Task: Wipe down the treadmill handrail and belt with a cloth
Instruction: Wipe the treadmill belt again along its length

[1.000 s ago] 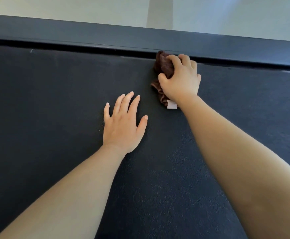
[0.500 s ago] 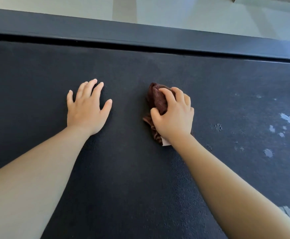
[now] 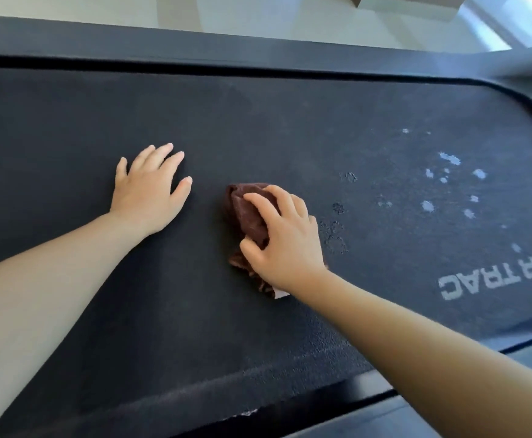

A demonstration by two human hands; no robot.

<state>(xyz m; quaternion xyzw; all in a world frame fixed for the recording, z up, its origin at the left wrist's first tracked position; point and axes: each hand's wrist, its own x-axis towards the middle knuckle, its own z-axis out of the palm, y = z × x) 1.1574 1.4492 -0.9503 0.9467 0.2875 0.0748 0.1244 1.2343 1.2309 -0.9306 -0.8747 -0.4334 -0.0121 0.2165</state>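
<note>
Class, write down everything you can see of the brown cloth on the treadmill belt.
The cloth is dark reddish-brown, soft and fuzzy, bunched into a crumpled wad, not spread flat. A small white tag pokes out at its near end. It lies on the black belt, left of the pale flecks. The right hand covers much of it, fingers and thumb curled round it.

The belt (image 3: 258,128) is matt black with a fine, grainy, rough texture, flecked with pale worn patches (image 3: 448,172) toward the right of the frame, the crumpled cloth (image 3: 247,213) is soft brown napped fabric, and the dark side rail (image 3: 195,47) along the top looks smooth and faintly sheened
</note>
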